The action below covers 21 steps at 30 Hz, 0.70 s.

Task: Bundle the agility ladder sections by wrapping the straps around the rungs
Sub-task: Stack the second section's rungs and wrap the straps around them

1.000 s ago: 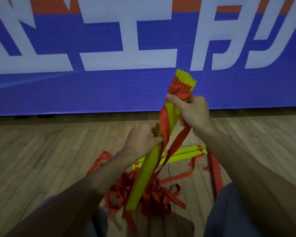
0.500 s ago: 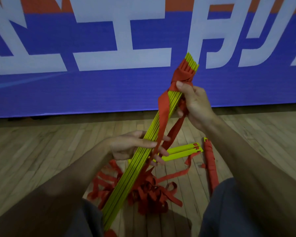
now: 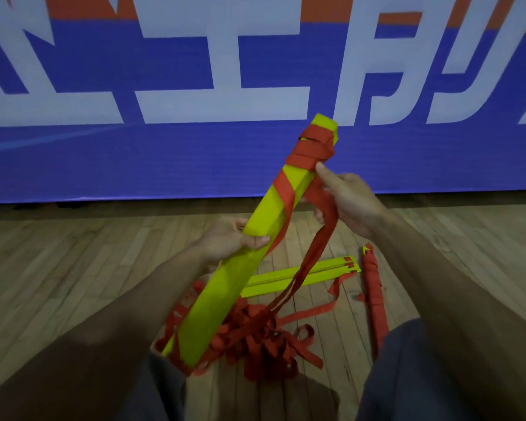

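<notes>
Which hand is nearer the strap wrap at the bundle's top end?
Right. The right hand is just below the strap wrap; the left hand grips the rung bundle midway down.

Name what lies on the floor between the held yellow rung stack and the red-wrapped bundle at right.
Head view: loose yellow rungs lie flat there, with the hanging red strap crossing in front.

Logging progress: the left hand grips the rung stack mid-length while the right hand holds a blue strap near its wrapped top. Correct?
No: the head view shows the strap in the right hand is red, not blue. The rest holds.
</notes>
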Motion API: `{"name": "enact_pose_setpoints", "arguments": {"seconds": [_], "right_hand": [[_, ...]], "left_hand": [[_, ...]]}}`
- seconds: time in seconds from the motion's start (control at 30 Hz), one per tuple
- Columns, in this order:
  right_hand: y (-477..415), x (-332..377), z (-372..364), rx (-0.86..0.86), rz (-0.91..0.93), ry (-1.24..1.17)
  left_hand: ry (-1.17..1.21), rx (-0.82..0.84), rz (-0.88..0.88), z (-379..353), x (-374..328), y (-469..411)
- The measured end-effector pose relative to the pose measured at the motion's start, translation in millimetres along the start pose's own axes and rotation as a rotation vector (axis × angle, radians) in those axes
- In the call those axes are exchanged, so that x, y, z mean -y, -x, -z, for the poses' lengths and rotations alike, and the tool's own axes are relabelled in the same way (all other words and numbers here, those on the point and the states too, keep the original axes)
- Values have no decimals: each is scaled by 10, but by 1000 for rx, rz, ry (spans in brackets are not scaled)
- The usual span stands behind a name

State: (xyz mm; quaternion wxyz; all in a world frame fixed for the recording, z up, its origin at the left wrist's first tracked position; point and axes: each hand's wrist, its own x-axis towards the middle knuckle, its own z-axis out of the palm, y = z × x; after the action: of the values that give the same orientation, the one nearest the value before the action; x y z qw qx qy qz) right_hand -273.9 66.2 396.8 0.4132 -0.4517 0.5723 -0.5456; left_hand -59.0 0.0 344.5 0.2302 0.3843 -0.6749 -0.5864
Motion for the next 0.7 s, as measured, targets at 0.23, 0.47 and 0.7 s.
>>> {"name": "enact_pose_setpoints", "arguments": {"seconds": [0.23,0.47,0.7], "right_hand": [[52,57,5,41,-246,-93],[89,-67,-283,5,-131,104],[15,-119,-363,-362,-31,274]], "left_hand": [[-521,-349,-120,9,58,-25],[-1041,-400,-231,-209,47,62],[-1283,-286,-236,-416,136,21]]}}
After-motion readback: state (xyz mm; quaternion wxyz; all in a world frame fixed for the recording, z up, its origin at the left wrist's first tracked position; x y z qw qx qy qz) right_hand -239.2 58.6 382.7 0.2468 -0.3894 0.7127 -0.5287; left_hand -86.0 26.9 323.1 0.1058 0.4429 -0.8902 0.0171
